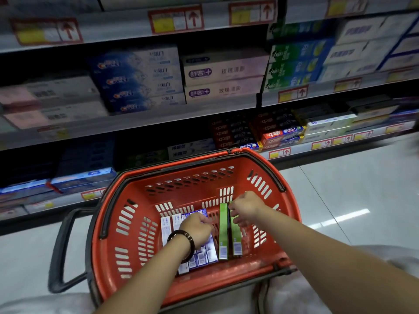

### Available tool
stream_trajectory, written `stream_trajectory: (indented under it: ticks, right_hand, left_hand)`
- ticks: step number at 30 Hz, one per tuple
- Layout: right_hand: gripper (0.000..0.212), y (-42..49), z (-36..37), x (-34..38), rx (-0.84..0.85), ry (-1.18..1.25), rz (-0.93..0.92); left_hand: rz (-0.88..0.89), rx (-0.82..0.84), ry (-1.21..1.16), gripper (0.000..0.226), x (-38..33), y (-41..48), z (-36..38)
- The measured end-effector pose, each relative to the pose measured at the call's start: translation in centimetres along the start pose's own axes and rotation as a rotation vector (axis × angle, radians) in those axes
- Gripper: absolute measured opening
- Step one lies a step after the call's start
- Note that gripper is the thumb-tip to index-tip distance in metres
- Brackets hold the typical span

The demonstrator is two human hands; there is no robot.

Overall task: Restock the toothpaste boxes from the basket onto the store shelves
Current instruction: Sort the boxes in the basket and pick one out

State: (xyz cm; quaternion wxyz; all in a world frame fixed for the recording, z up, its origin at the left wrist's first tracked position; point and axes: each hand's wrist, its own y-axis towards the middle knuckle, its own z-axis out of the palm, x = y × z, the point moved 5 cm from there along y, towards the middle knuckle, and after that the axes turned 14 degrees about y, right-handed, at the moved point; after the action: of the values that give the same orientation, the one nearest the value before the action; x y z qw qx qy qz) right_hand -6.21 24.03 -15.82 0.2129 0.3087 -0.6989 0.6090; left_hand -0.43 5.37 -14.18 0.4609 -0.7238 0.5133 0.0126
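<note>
I have the red basket (pixel 192 171) at 6 o'clock in my view, standing on the pale floor (pixel 340 189) in front of the shelves (pixel 158 118). The toothpaste boxes lie lengthwise on its bottom. The blue-and-white boxes (pixel 166 227) are packed side by side toward 9 o'clock, and two green boxes (pixel 223 232) stand on their narrow edges toward 3 o'clock. The print on them is too small for me to read.

My left hand (pixel 199 230), with a dark bracelet (pixel 190 241) at the wrist, rests on the blue-and-white boxes, and its fingers (pixel 209 225) curl round them. My right hand (pixel 246 207) is over the far end of the green boxes, fingers (pixel 238 220) bent down against them. I cannot tell whether it has a hold.

At 12 o'clock the pink boxes (pixel 224 87) on the shelf read "舒客+" and "玫瑰清新". At 2 o'clock the red boxes (pixel 272 134) show "中华". The price tags (pixel 176 19) carry red arrows.
</note>
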Motion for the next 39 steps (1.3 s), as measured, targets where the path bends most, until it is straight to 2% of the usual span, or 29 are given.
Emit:
stream_trajectory:
  ticks: [5,9,11,13,20,32,36,39]
  right_hand:
    - [0.012,1.5,-0.2,-1.5,-0.033,-0.059,0.029]
    - [0.017,2.5,-0.1,-2.6,-0.041,-0.058,0.058]
    - [0.005,3.0,-0.6,-3.1,-0.051,-0.062,0.063]
    - [0.009,3.3,-1.1,-3.6,-0.062,-0.049,0.073]
    - [0.012,3.5,-2.4,-4.3,-0.08,0.024,0.065]
    - [0.014,2.9,-1.7,-4.7,-0.066,0.065,0.098]
    - [0.01,3.0,-1.7,-4.4,-0.067,0.078,0.103]
    - [0.008,3.4,-1.8,-4.6,-0.074,0.097,0.109]
  left_hand:
    - [-0.018,0.013,0.112,0.02,0.2,2.4,2.8]
    - [-0.048,0.036,0.186,0.017,0.2,5.1,4.4]
    - [-0.057,0.028,0.223,0.019,0.0,6.8,5.2]
    - [-0.073,0.014,0.263,0.02,-0.4,8.1,5.9]
    - [-0.077,0.034,0.437,0.038,-1.6,11.8,8.8]
    - [-0.152,-0.009,0.495,0.069,-0.3,14.4,10.1]
    - [-0.146,-0.021,0.5,0.069,-0.2,14.8,10.3]
    - [-0.143,-0.017,0.492,0.057,-0.2,15.0,10.3]
